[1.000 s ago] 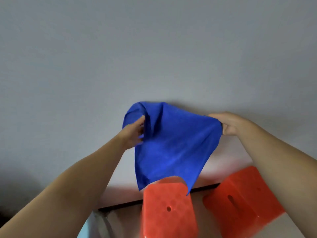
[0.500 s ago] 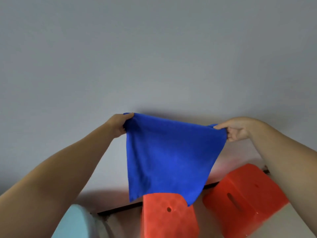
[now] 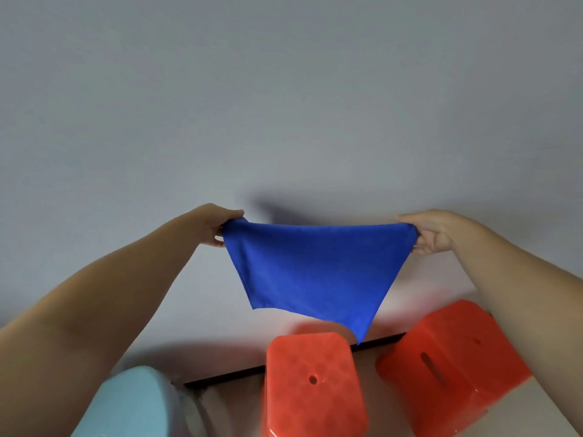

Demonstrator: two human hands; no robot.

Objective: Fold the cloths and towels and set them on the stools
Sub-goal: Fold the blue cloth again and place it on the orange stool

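Note:
A blue cloth (image 3: 315,272) hangs spread in the air in front of a plain grey wall. My left hand (image 3: 217,225) pinches its upper left corner and my right hand (image 3: 432,231) pinches its upper right corner, so the top edge is pulled nearly straight. The lower edge droops to a point just above a red stool (image 3: 312,386) with a small hole in its seat. A second red stool (image 3: 451,364), with a slot in its top, stands to the right, partly behind my right forearm.
A light blue rounded object (image 3: 138,405) sits at the bottom left, beside my left arm. A dark strip (image 3: 220,378) runs along the foot of the grey wall (image 3: 284,105) behind the stools.
My hands have moved apart and stretched the cloth wide; before, it hung bunched and narrower between them. The light blue object has come further into view.

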